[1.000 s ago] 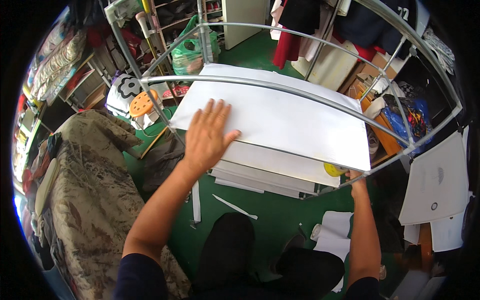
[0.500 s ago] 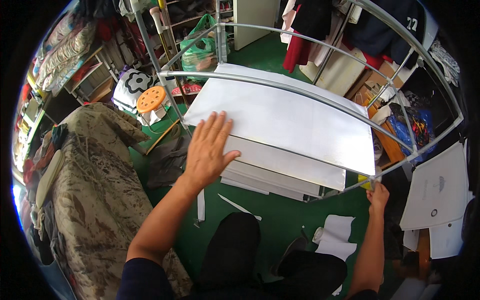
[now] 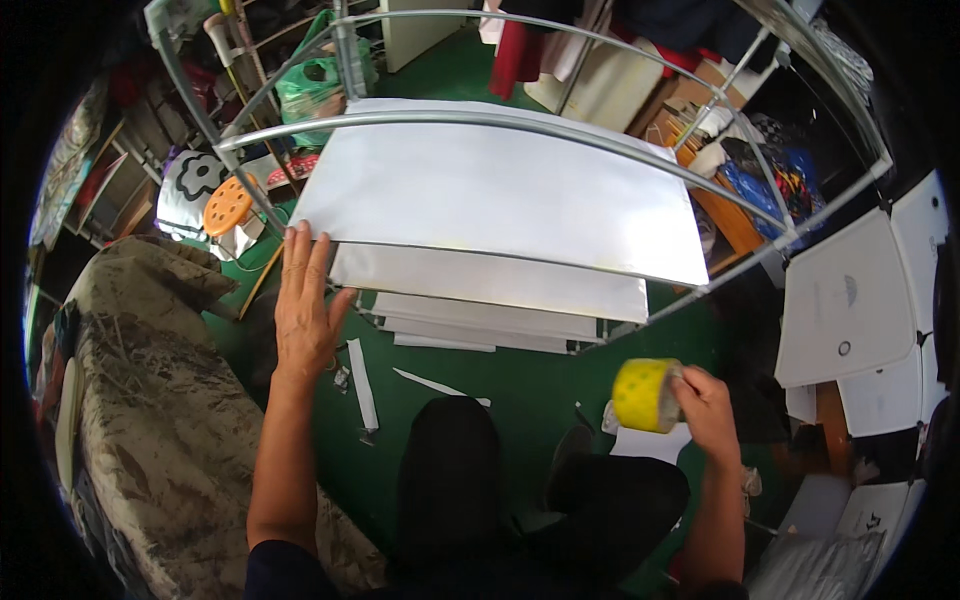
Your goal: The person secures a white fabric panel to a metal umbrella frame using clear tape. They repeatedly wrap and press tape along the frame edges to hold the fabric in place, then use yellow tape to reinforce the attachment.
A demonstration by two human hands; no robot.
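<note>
My left hand [image 3: 305, 310] has its fingers stretched out, with the fingertips at the front left corner of a smooth white sheet [image 3: 500, 190]. That sheet covers the upper level of a grey metal tube rack [image 3: 470, 119]. Beneath it, more white panels [image 3: 480, 275] show on the lower levels. My right hand [image 3: 708, 412] grips a wide roll of yellow tape [image 3: 640, 396] by its edge, held in the air in front of the rack's right side. The tape is slightly blurred.
Narrow white strips [image 3: 362, 385] lie on the green floor [image 3: 540, 390], along with white paper [image 3: 650, 443] by my knee. At left stand a camouflage-covered heap [image 3: 160, 400] and an orange stool [image 3: 230, 205]. White panels [image 3: 850, 300] stand at right.
My left hand has slid left and nearer to the sheet's corner. My right hand has left the rack's right corner, bringing the tape roll into plain view. The view has also shifted.
</note>
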